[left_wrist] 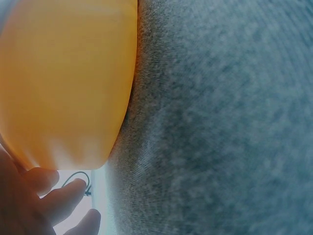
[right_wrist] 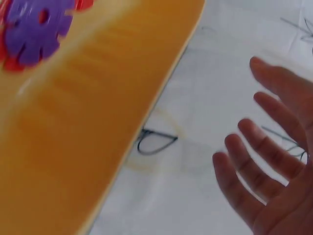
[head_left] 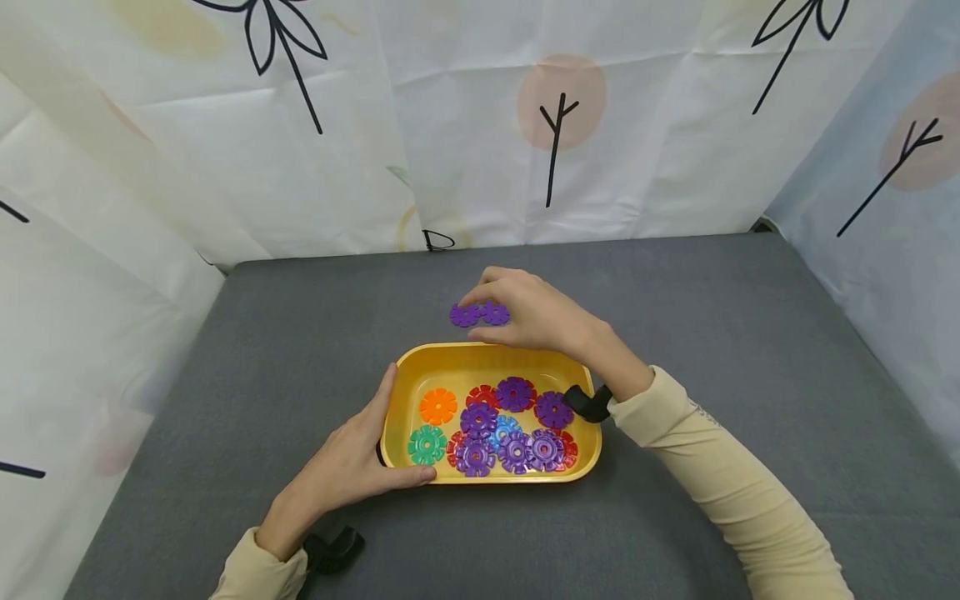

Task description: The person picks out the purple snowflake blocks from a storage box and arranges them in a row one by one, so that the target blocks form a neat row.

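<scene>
in the head view, the tray (head_left: 450,362) sits on the tabletop (head_left: 675,317), its long axis running left to right. just past its far rim, two purple discs (head_left: 495,314) lie side by side, their row roughly parallel to that rim. the right hand (head_left: 528,312) is the nearer one: its fingers (head_left: 480,292) reach over the row from the right, thumb on the side toward the tray; whether they touch the pair, i cannot tell. the left hand (head_left: 352,454) grips the tray's left end, thumb along the near rim. more discs (head_left: 477,458) lie inside the tray.

in the left wrist view, the left fingers (left_wrist: 63,198) wrap past the end of the tray's outer wall.

in the right wrist view, the right fingers are loose and spread, grasping nothing, apart from the tray's rim; inside the tray a purple disc (right_wrist: 28,35) overlaps a red disc (right_wrist: 12,64). the outer pair does not show.
</scene>
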{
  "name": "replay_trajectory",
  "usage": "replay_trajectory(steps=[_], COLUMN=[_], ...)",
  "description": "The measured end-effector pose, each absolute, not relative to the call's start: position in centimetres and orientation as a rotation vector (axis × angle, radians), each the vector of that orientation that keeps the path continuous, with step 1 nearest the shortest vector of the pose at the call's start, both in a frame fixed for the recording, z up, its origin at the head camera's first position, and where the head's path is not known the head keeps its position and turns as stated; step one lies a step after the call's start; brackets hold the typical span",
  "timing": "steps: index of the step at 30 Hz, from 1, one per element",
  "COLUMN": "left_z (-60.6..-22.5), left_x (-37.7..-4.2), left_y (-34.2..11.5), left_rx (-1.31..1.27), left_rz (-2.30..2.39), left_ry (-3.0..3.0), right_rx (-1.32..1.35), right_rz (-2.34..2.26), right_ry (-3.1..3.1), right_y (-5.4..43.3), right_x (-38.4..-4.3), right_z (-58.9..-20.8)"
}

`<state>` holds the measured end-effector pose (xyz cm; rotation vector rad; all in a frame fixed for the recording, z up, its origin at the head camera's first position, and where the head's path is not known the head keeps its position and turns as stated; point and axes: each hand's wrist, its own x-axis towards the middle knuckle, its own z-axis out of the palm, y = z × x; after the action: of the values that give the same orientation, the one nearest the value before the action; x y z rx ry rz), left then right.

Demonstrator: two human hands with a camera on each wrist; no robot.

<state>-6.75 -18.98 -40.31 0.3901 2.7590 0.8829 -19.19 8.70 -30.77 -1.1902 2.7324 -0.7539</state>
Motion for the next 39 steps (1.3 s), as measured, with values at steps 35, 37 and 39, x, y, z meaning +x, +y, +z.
replay_trajectory(steps=[35,37,39], left_z=[-40.3,-40.3,-40.3], left_x=[-6.8,-6.8,-6.8], left_y=[-19.1,-19.1,-19.1], left_rx=[0.409,0.406,0.399], left_rz=[0.903,0.901,0.900], left_ry=[2.746,2.746,2.745], right_rx=[-1.196,-1.207,-1.209], right_rz=[-0.364,-0.348,-0.341], right_ry=[2.162,2.176,2.192], right_y=[5.6,5.6,5.6], right_x=[-17.3,-17.3,-17.4], right_z=[-36.5,-36.6,-36.7])
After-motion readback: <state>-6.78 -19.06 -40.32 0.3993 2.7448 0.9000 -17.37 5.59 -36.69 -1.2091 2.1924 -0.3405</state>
